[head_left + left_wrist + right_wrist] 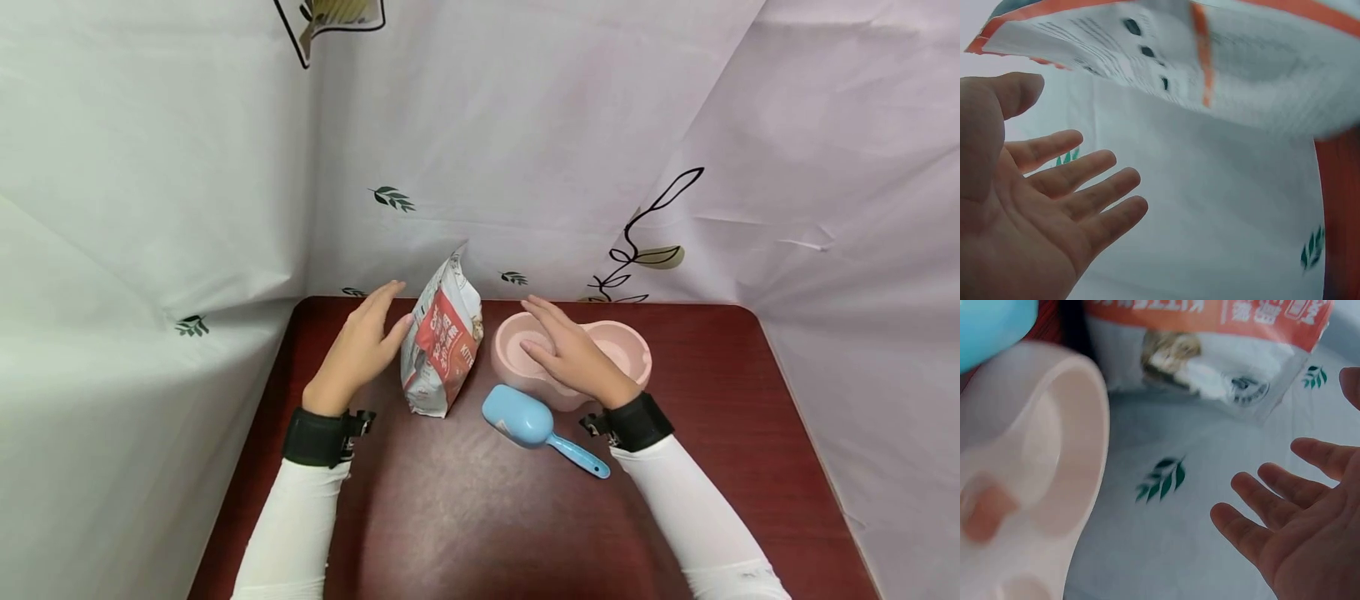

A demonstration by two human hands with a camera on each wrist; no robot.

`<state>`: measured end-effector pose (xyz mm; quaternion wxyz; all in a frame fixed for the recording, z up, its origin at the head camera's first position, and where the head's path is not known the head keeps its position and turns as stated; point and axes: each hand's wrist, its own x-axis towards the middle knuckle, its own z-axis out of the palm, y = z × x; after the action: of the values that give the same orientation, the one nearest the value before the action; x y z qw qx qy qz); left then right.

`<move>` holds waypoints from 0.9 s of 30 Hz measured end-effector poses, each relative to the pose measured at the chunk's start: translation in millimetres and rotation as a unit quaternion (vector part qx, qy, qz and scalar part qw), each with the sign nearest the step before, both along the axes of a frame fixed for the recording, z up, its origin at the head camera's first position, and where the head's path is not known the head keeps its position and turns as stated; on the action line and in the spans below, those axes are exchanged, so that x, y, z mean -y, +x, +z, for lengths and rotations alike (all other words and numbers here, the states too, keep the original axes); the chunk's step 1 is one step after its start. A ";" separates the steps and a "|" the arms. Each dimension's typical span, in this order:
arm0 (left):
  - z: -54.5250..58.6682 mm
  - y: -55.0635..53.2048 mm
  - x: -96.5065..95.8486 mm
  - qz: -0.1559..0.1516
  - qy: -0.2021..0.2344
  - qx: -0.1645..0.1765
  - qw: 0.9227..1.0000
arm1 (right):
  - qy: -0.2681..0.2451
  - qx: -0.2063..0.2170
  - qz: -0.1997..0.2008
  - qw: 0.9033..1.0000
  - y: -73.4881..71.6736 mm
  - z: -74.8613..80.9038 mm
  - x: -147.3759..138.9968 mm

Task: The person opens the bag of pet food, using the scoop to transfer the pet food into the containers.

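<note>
A white and orange-red kitten food bag [447, 337] stands upright near the back of the table. Beside its left side is my left hand [363, 348], fingers spread and nothing held; the left wrist view shows the bag [1147, 56] above the open palm. My right hand [573, 350] hovers over a pink double pet bowl [517, 379], partly covering it, with its fingers extended. From the right wrist, the bowl [1100, 425] appears at the left, apart from the fingers. In front of the bowl lies a light blue scoop [525, 418], its handle pointing right and toward me.
Dark red wood forms the tabletop [450, 517]. White cloth [525, 150] with leaf prints hangs behind the table's back edge and along both sides. Black camera straps [318, 437] circle both wrists.
</note>
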<state>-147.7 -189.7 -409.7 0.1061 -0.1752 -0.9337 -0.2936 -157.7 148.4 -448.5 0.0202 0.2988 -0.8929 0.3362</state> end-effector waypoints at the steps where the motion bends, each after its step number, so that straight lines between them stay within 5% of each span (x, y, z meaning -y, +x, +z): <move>1: 2.1 -3.7 -1.8 -0.007 0.010 0.009 1.000 | -0.005 0.006 0.005 1.000 -1.9 1.6 5.1; 8: 15.4 -30.8 -11.0 -0.027 0.069 0.091 0.993 | -0.038 0.063 0.010 0.997 -14.3 7.4 37.5; 14: 20.2 -50.3 -11.9 -0.021 0.075 0.134 0.988 | -0.075 0.104 0.015 0.992 -23.2 8.4 56.6; 27: 27.9 -76.8 -29.9 -0.057 0.139 0.214 0.965 | -0.215 0.197 0.006 0.956 -33.7 9.8 90.8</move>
<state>-224.5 -159.7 -381.8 -0.0893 -0.1444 -0.8731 -0.4570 -191.4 57.6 -438.7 -0.0943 0.2202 -0.7838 0.5729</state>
